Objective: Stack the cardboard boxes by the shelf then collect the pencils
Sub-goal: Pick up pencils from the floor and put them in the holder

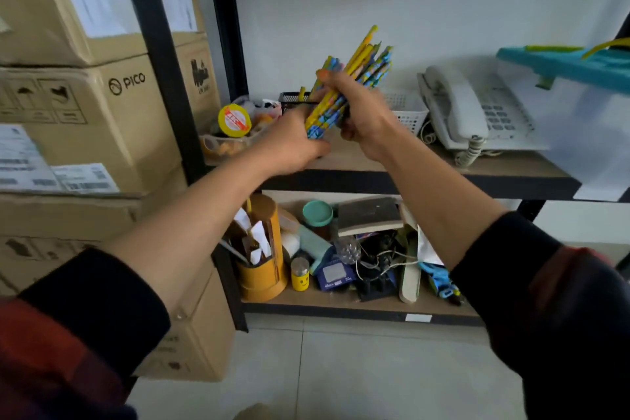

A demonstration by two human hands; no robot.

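Both hands are on one bundle of pencils [347, 85]. The right hand [361, 112] is wrapped round the middle of the bundle, fingers closed on it, thumb side up. The left hand [296, 143] is curled at the bundle's lower end, cupping or gripping it from below-left (fingers partly hidden, so the exact hold is unclear). The pencils are yellow and blue-patterned, tilted w/ tips up and to the right, held in the air above the front of the upper shelf board [443, 167].

Behind the hands on that board: a black mesh pen holder [293, 99], a white plastic basket [409, 112], a yellow-lidded tape roll or tub [234, 120] to the left. A white desk phone [477, 112] sits further right, then a clear storage bin w/ a teal lid [559, 61].

The lower shelf holds clutter, incl. a yellow cylindrical organiser [262, 249], a small yellow smiley-face container [300, 276] and a book [368, 215].

Stacked cardboard boxes [85, 112] stand at left, just beside the black shelf post [163, 54]; one reads PICO.
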